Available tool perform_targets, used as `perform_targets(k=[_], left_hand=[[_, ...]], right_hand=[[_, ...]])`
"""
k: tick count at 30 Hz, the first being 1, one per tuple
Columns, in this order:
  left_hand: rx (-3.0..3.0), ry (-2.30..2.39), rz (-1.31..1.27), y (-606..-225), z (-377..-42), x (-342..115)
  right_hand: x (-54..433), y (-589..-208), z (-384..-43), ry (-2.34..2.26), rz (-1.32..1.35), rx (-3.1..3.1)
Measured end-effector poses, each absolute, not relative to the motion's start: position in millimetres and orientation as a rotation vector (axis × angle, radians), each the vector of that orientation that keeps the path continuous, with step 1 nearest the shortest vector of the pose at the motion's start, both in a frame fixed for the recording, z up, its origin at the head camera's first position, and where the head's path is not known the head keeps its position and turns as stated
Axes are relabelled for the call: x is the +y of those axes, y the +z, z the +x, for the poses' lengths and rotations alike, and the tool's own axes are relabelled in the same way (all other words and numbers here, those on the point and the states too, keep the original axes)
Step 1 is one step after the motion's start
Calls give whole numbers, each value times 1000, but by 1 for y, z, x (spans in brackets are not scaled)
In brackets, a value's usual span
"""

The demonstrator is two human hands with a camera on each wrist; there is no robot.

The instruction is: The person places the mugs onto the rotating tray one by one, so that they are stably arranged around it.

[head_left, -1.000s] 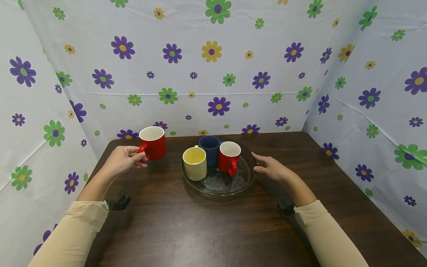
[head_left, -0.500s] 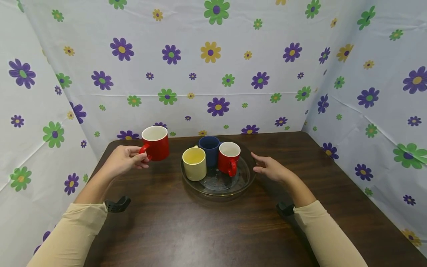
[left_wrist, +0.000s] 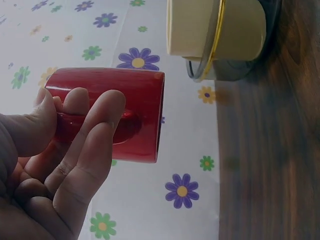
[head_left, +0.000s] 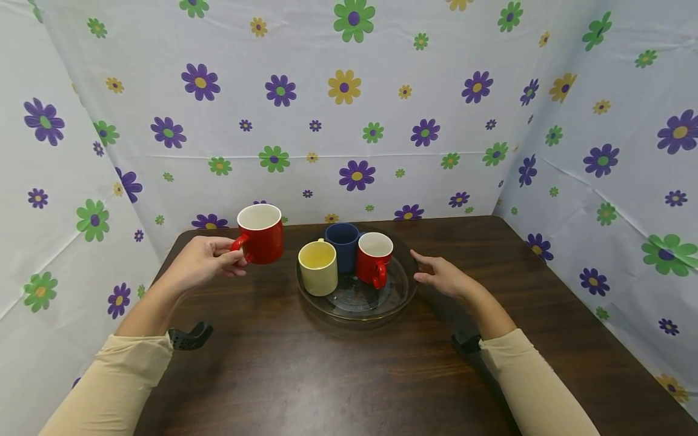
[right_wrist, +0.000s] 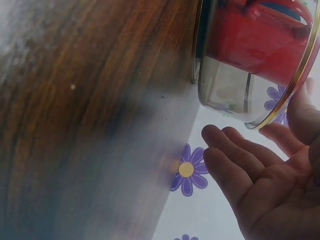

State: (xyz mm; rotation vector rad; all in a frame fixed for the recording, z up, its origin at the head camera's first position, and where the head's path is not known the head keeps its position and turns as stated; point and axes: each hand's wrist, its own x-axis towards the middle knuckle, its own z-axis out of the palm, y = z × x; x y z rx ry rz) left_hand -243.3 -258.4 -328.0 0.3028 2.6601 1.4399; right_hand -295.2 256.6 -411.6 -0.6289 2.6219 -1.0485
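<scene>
My left hand [head_left: 209, 261] pinches a red mug [head_left: 265, 243] with a white inside by its handle, clear of the table and left of the dish. In the left wrist view thumb and fingers close on the handle of the red mug [left_wrist: 142, 90]. A round, see-through glass dish [head_left: 366, 315] with a gold rim holds a yellow mug [head_left: 320, 280], a blue mug [head_left: 345, 253] and a second red mug [head_left: 368, 264]. My right hand [head_left: 444, 274] is at the dish's right side, fingers relaxed, with thumb and forefinger right at the rim in the right wrist view.
The dish stands on a dark brown wooden table [head_left: 338, 387]. White flower-printed sheets [head_left: 305, 133] hang behind the table and along both sides. A dark band with a camera [head_left: 191, 336] sits on the left wrist, another [head_left: 466, 341] on the right.
The red mug in my left hand has shifted a little to the right, nearer the yellow mug. My right hand and the dish have stayed in place.
</scene>
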Motion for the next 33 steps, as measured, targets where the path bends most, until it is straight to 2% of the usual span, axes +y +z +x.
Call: perform_targets(k=[18,33], left_hand=[[2585,1460,506,-313,-234,-243],[2500,1477,685,-310,-239,-222]], right_hand=[[255,-413,-294,-1062,-638,2631],[256,-414,-295,-1105,-637,2606]])
